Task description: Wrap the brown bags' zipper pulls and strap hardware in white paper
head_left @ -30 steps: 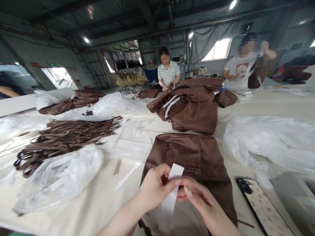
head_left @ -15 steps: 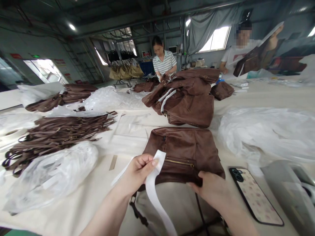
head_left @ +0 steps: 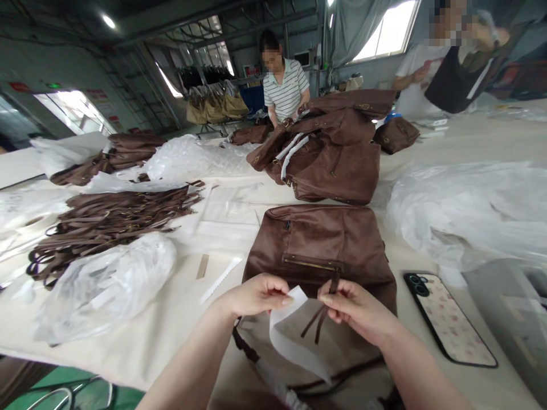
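A brown leather bag [head_left: 316, 233] lies flat on the table before me, its brass zipper [head_left: 310, 262] facing up. My left hand [head_left: 256, 296] pinches one end of a white strip [head_left: 284, 336], whose loose length curls down over the bag's pale lower part. At the zipper's right end, my right hand [head_left: 354, 307] has its fingers closed on a brown leather zipper pull [head_left: 320, 326]; two thin tails hang below the fingers. Both hands are close together but apart. A dark strap [head_left: 245, 344] runs along the bag's lower left.
A phone [head_left: 453, 319] lies right of the bag, beside clear plastic [head_left: 461, 210]. More brown bags [head_left: 342, 154] are heaped behind. Leather straps [head_left: 115, 216] and a plastic bag [head_left: 111, 285] lie left. Two people [head_left: 284, 85] stand across the table.
My right hand has moved from the bag's lower edge to the zipper pull and grasped it. My left hand, still with the strip, has shifted down off the zipper. The view has tilted down.
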